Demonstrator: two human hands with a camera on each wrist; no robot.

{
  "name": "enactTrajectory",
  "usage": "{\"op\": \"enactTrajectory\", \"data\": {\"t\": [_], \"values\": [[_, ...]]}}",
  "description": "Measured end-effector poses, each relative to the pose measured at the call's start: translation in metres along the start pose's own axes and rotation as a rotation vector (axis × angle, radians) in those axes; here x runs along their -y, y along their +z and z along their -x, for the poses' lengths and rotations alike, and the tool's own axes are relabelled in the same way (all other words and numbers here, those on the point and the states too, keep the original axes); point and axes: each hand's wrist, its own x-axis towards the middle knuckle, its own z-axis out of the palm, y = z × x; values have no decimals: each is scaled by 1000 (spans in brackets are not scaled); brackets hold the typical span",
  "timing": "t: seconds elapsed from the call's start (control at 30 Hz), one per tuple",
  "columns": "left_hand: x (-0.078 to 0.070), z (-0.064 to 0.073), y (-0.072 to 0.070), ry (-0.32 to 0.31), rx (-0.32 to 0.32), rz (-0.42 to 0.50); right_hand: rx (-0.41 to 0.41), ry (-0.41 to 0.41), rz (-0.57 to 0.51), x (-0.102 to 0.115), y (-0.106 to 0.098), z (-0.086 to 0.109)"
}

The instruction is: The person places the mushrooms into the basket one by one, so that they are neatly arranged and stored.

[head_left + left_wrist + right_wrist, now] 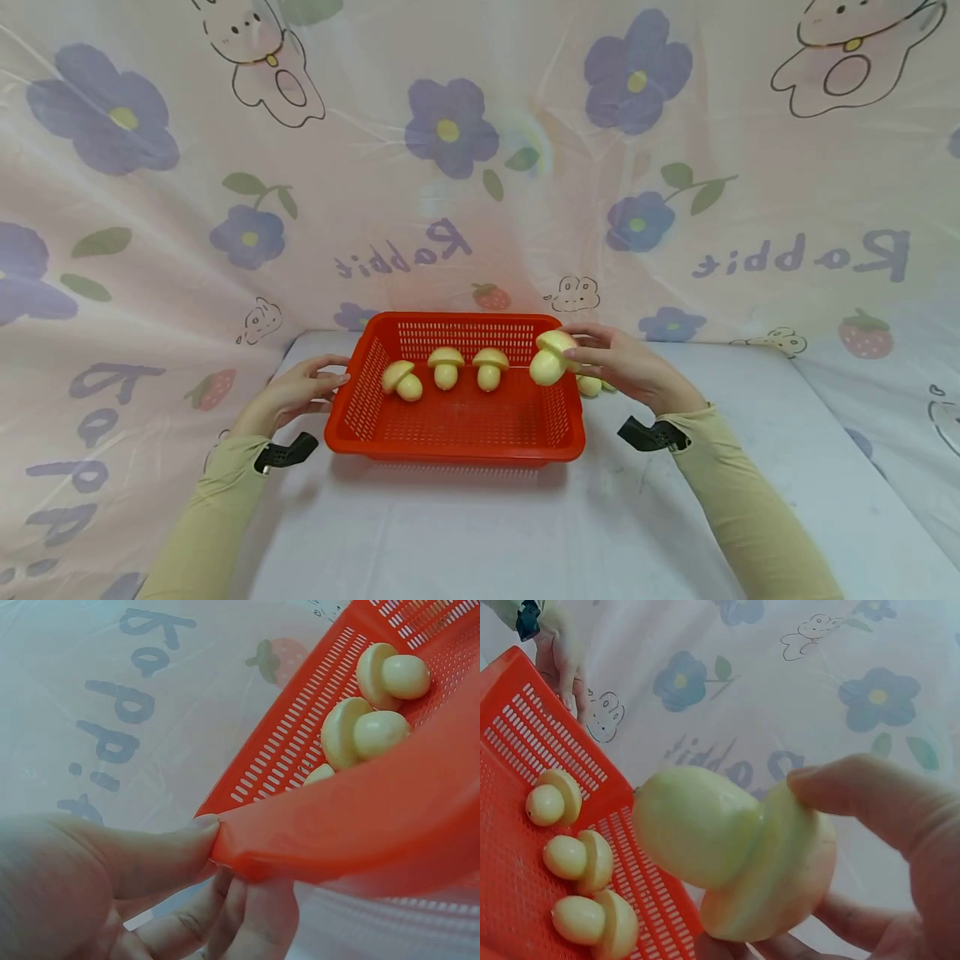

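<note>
A red plastic basket (465,452) with slotted walls stands on the white table. Inside it, toward the back, three toy mushrooms (446,368) with tan caps and pale stems lie in a row. My left hand (296,390) is at the basket's left side; in the left wrist view the thumb and fingers pinch its rim (330,840). My right hand (618,367) grips another mushroom (742,847) by its cap, above the basket's right rim, the stem pointing down and left in the head view.
More mushrooms (589,386) lie on the table (720,400) just right of the basket, partly hidden beneath my right hand. A patterned cloth (525,208) with flowers and rabbits hangs behind and at the left. Each wrist carries a black camera strap (654,434).
</note>
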Motion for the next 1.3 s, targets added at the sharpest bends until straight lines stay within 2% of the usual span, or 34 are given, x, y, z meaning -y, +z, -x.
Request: {"op": "enactTrajectory", "data": {"t": [0.13, 0.4, 0.67, 1.0, 1.3], "values": [[1, 0, 0, 4, 2, 2, 22, 20, -18, 2, 8, -9], [1, 0, 2, 5, 4, -3, 35, 25, 33, 5, 26, -28], [0, 2, 2, -4, 4, 4, 52, 81, -14, 5, 41, -46], [1, 1, 0, 18, 36, 44, 122, 66, -17, -2, 58, -69], [2, 1, 0, 16, 27, 53, 158, 81, 5, -4, 74, -86]]}}
